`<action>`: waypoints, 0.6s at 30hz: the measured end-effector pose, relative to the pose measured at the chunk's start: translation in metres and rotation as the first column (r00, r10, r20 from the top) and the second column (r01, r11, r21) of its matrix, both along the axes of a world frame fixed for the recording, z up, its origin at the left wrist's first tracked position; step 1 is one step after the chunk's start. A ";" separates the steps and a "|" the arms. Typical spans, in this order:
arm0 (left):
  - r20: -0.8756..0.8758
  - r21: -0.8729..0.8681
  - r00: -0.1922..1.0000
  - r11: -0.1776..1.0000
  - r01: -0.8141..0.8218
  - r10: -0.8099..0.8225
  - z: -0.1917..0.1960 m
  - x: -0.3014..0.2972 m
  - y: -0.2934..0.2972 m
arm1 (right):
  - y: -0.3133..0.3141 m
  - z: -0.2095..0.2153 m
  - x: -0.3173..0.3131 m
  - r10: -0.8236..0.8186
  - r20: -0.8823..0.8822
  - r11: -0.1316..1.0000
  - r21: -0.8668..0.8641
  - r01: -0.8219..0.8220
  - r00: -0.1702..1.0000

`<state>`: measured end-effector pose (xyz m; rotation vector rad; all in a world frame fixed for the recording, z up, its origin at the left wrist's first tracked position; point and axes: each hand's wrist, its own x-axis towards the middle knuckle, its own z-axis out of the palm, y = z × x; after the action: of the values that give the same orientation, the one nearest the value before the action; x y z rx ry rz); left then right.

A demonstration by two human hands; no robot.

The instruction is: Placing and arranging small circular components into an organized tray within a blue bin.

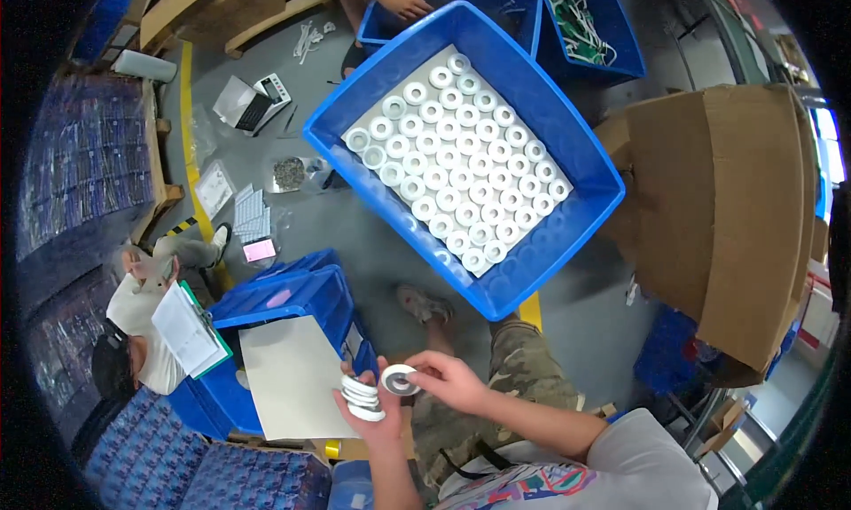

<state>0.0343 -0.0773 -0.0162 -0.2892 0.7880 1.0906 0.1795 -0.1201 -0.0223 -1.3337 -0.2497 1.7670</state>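
Workshop or packing floor of a small factory. Grey concrete floor point(372, 235) with yellow line point(189, 129) at left. Large blue plastic crate point(581, 213) at centre, filled with rows of white tape rolls point(452, 168). More blue crates point(297, 293) at lower left and top. Cardboard box point(736, 217) at right. Wooden pallet point(266, 18) at upper left.

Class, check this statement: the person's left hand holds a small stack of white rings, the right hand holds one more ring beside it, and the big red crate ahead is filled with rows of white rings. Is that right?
One detail is wrong: the crate is blue, not red, as the head view shows. The rest stands: the left hand holds a small stack of white rings, the right hand holds one more ring beside it, and rows of white rings fill the crate.
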 end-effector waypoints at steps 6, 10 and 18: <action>-0.366 -0.123 0.924 0.990 0.069 -0.110 -0.004 -0.067 0.010 | 0.032 0.011 -0.065 0.283 0.352 0.919 0.166 -0.357 0.892; 0.031 -0.038 0.999 0.998 -0.040 0.041 -0.012 -0.109 0.017 | 0.054 0.026 -0.038 0.265 0.590 0.771 0.345 -0.535 0.763; -0.394 -0.033 0.890 0.964 -0.262 0.229 -0.097 -0.222 0.004 | 0.141 -0.132 0.156 -0.042 0.699 0.999 0.029 0.030 0.713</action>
<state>-0.1879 -0.0731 -0.1134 -0.2522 1.1783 1.3794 0.3351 0.0213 -0.1547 -1.9452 -0.6491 1.1354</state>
